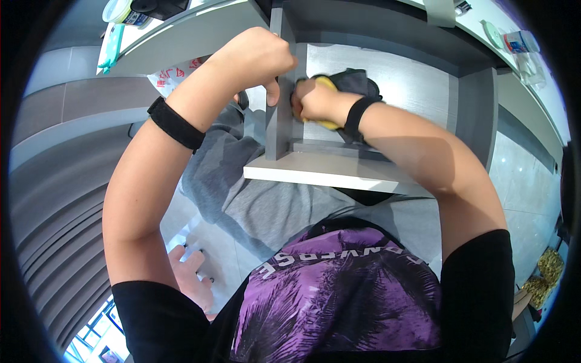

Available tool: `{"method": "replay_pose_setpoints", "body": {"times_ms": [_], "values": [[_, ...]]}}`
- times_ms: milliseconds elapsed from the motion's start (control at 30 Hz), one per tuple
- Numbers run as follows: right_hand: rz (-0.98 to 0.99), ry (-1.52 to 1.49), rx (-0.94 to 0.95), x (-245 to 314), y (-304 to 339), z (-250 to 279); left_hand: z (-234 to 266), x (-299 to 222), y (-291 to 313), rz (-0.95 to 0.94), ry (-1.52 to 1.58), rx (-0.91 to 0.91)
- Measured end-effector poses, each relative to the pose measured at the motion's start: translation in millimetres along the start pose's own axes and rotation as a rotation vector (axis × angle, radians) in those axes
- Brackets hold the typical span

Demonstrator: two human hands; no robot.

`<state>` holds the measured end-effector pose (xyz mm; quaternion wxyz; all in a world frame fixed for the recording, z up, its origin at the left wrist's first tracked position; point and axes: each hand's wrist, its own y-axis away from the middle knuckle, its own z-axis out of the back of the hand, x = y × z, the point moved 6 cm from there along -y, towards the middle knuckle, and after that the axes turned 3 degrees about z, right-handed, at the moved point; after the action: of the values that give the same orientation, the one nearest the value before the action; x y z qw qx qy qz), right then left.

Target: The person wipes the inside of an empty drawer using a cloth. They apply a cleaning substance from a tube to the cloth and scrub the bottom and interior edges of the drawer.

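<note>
A grey drawer [472, 115] with a white front edge is pulled out before me. At its left wall, my left hand [263, 57] is closed over the top edge, with the thumb down along the outer face. Inside the drawer, my right hand [315, 100] grips a yellow cloth [327, 82] against the inner face of that same wall; its fingertips are partly hidden. A dark, soft-looking item [357, 85] lies on the drawer's pale bottom beside the right wrist, partly covered by it.
White tabletop edges surround the drawer. A tub [124, 12] and a turquoise packet [112, 48] sit at the far left, a clear bottle [524, 42] at the far right. A plastic bag with red print [175, 75] is under the left tabletop. My grey-trousered legs [272, 206] are below the drawer.
</note>
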<state>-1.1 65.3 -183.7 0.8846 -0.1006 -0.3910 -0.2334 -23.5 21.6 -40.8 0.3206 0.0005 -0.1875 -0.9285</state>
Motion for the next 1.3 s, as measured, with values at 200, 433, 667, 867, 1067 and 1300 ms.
{"method": "replay_pose_setpoints", "body": {"times_ms": [200, 433, 667, 867, 1067, 1300], "values": [[0.072, 0.115, 0.255, 17, 3, -38, -7, 3, -11, 0.021, 0.0, 0.05], [-0.077, 0.17, 0.697, 28, 29, -15, -16, 3, -18, 0.025, -0.01, 0.1], [-0.339, 0.197, 1.295, -40, 116, 8, -7, 3, -25, 0.037, -0.028, 0.092], [-0.486, 0.229, 0.892, -19, 136, 74, -13, 14, -18, 0.103, -0.051, 0.166], [-0.264, -0.369, 0.036, 39, 132, 178, -15, 20, -5, 0.164, 0.011, 0.115], [-0.12, -0.766, -0.417, 103, 176, 240, -10, -16, 8, 0.256, 0.269, 0.048]]}}
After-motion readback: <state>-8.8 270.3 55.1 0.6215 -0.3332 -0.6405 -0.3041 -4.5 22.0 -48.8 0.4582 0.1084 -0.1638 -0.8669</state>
